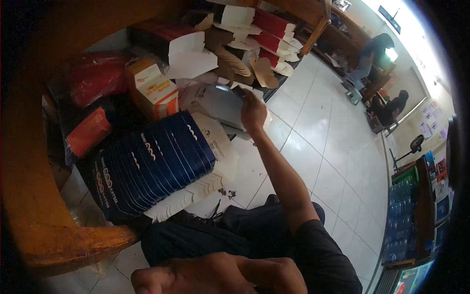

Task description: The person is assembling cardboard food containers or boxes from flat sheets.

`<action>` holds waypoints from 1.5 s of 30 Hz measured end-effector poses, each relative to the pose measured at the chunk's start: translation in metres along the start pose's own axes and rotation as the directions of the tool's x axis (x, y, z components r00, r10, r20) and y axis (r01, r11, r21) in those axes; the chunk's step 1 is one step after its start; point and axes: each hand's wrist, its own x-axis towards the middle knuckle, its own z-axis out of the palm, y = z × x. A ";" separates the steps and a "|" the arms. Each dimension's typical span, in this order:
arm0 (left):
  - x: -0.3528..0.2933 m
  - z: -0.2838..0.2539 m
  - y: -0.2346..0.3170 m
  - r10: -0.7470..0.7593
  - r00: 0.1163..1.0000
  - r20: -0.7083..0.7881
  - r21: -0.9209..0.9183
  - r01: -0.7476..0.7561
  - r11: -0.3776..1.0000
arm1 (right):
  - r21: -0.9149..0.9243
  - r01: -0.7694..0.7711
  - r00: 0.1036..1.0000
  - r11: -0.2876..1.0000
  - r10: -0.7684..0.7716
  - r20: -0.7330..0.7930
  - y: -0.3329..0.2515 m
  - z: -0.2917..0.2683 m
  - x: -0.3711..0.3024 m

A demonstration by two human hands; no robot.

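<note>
My right hand [253, 112] is stretched out over the right end of a flat grey piece [220, 105] with a shiny spot on it. Its fingers look curled closed, and what they grip is hidden. White card shows beside that hand. Close below the view, my left hand [220, 274] is large and blurred, its fingers mostly out of sight. A stack of dark blue folded cartons [156, 159] with white flaps lies in front of my legs, left of my right forearm. An orange-and-cream box [152, 90] stands behind the stack.
Red-and-white cartons [274, 36] and brown card pieces [235, 63] lie at the back. A red plastic-wrapped bundle [98, 78] and an orange packet [88, 132] sit left. Wooden furniture [44, 235] frames the left. Two people are far right, near a fan [417, 143].
</note>
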 end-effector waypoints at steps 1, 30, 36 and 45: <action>0.003 0.000 0.000 0.016 1.000 -0.005 -0.010 -0.016 1.000 | 0.012 -0.008 0.998 1.000 0.008 -0.054 -0.002 -0.006 0.002; -0.002 0.004 -0.010 -0.246 0.931 -0.269 0.045 0.267 0.963 | 0.418 -0.023 0.892 0.908 0.207 -0.401 0.083 -0.193 -0.116; -0.010 -0.008 -0.015 -0.229 0.935 -0.272 0.058 0.253 0.966 | 0.394 -0.103 0.906 0.913 0.250 -0.342 0.079 -0.181 -0.126; -0.001 -0.017 -0.018 -0.304 0.919 -0.250 0.021 0.319 0.948 | 0.403 -0.122 0.920 0.907 0.256 -0.298 0.071 -0.176 -0.129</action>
